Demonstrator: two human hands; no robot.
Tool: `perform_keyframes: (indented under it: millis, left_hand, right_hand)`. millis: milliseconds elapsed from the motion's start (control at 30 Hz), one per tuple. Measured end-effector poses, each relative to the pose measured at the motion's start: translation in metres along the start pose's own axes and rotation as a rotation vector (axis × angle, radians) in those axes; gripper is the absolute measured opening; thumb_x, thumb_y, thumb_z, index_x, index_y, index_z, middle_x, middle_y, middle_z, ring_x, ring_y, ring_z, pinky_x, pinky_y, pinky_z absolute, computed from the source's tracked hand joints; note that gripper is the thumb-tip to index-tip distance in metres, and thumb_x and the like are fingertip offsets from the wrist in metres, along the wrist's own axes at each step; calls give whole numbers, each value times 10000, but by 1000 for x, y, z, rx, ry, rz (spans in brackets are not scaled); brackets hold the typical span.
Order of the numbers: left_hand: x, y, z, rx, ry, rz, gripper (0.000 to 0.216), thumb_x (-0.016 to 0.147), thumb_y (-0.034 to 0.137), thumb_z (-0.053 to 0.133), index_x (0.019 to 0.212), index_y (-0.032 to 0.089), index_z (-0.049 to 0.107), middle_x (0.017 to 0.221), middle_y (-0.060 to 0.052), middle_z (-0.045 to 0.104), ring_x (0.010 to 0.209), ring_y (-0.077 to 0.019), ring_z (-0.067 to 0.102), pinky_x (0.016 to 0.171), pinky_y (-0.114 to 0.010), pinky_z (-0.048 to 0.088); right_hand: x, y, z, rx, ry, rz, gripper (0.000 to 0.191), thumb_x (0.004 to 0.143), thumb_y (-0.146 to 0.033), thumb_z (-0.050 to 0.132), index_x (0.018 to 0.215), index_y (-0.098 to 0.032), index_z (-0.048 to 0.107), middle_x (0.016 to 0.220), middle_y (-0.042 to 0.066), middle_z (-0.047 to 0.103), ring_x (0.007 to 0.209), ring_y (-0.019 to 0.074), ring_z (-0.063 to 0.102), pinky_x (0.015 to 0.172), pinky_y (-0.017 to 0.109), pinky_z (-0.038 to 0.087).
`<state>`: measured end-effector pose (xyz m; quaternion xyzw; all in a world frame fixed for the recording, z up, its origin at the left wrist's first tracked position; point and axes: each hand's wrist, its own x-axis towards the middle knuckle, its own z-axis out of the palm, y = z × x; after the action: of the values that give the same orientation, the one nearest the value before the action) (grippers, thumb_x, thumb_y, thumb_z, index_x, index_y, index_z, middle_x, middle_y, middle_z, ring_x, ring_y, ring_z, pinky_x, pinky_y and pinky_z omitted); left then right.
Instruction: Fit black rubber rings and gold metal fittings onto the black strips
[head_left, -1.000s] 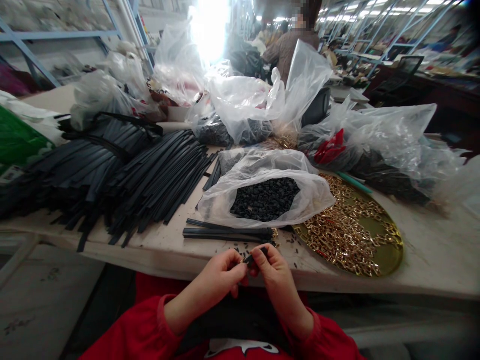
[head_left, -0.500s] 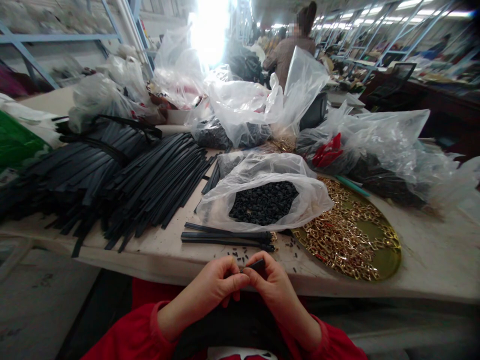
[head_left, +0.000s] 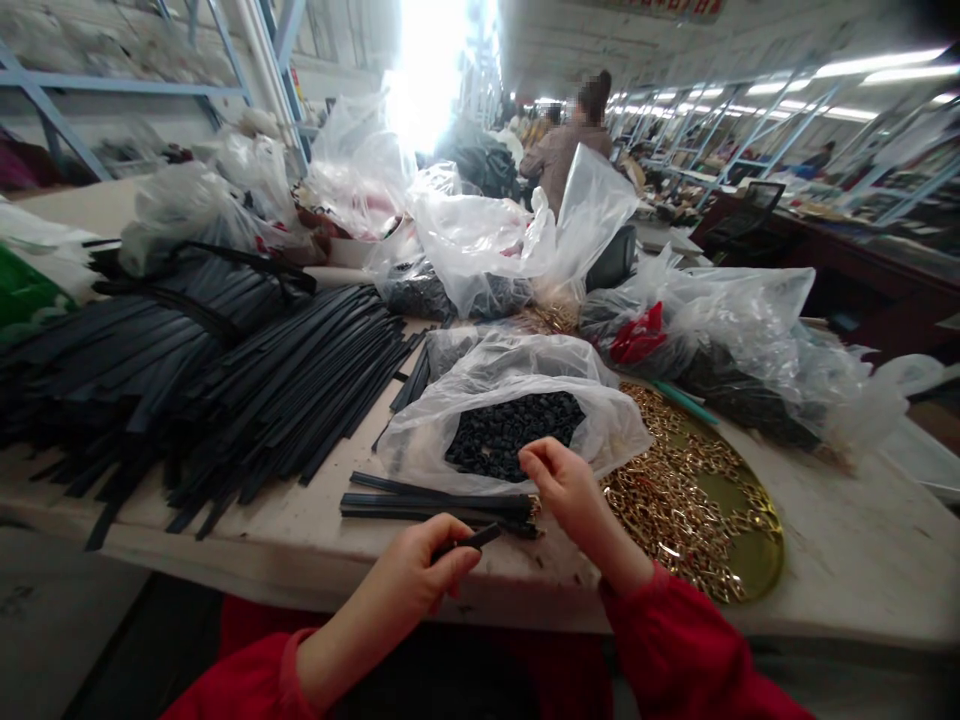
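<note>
Nearest me, the person's red sleeves (head_left: 686, 630) reach in over the front of the pale table (head_left: 300, 535). The left hand (head_left: 420, 565) pinches a black strip (head_left: 484, 537) between thumb and curled fingers, and the strip's free end sticks out to the right above the table's front edge. Farther in, the right hand (head_left: 566, 485) is stretched out to the near lip of an open plastic bag (head_left: 420, 430), its fingertips against the view of the small black pieces (head_left: 510, 425) inside; from here I can't tell whether those fingers are pressed together on a piece or slightly apart. Between the left hand and the bag lies a small bundle of black strips (head_left: 435, 507), with a glint of gold at its right end. To the right of the bag, a round gold-coloured tray (head_left: 761, 562) carries a loose spread of gold metal links (head_left: 675, 490). Over on the left, long black strips (head_left: 292, 380) lie fanned in a thick heap. Behind all this, clear plastic bags (head_left: 472, 230) stand crumpled along the table, a red item (head_left: 637, 335) showing among them. Beyond them stands another person (head_left: 566, 160) in brown.
</note>
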<state>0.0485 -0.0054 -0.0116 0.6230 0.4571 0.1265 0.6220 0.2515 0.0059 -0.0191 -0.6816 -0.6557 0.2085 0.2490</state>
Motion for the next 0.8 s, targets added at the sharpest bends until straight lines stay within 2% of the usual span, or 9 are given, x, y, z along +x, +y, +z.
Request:
perform_keyframes:
  millis: [33, 100, 200, 367, 500, 633, 800]
  left_hand:
    - [1, 1, 0, -4, 11, -13, 184, 768, 342, 490, 797, 168, 542, 493, 84, 469, 387, -58, 367, 370, -161, 266]
    - [2, 2, 0, -19, 15, -31, 202, 765, 366, 490, 779, 167, 523, 487, 83, 464, 381, -58, 361, 363, -159, 260]
    - [1, 2, 0, -39, 16, -54, 228, 759, 393, 491, 778, 166, 507, 478, 84, 454, 371, -57, 348, 353, -155, 257]
    - [-1, -1, 1, -45, 36, -44, 229, 763, 395, 479, 787, 168, 499, 466, 84, 450, 359, -55, 330, 344, -153, 239]
    - [-2, -1, 3, -45, 44, -20, 236, 767, 405, 471, 762, 170, 492, 456, 87, 441, 354, -53, 320, 341, -154, 234]
    - [-6, 1, 2, -78, 87, -25, 248, 754, 425, 473, 749, 178, 484, 445, 89, 444, 343, -54, 315, 330, -155, 232]
    - [-7, 11, -3, -195, 162, -17, 269, 725, 441, 499, 724, 174, 463, 433, 90, 441, 341, -45, 322, 330, -148, 236]
  right_hand:
    - [14, 7, -1, -229, -15, 13, 214, 898, -264, 354, 927, -162, 539, 873, 51, 599, 810, 149, 566, 695, 228, 407]
    - [37, 18, 2, -347, -55, 25, 151, 840, -191, 452, 927, -161, 572, 929, 76, 603, 853, 178, 577, 718, 250, 397]
    - [53, 25, 10, -414, -122, 33, 146, 801, -144, 492, 888, -167, 607, 899, 89, 615, 825, 201, 597, 702, 268, 394]
    - [50, 24, 13, -474, -168, 60, 163, 805, -122, 487, 926, -147, 594, 937, 126, 606, 876, 226, 597, 727, 286, 398]
    - [46, 21, 15, -443, -149, 82, 183, 787, -69, 469, 910, -120, 595, 931, 154, 606, 868, 248, 604, 737, 315, 409]
    - [47, 24, 16, -334, -66, 83, 212, 753, -22, 446, 873, -98, 603, 897, 165, 607, 855, 261, 604, 758, 359, 417]
    - [39, 23, 4, -86, 67, 30, 265, 763, -79, 449, 1002, -106, 558, 960, 118, 596, 896, 209, 576, 810, 334, 432]
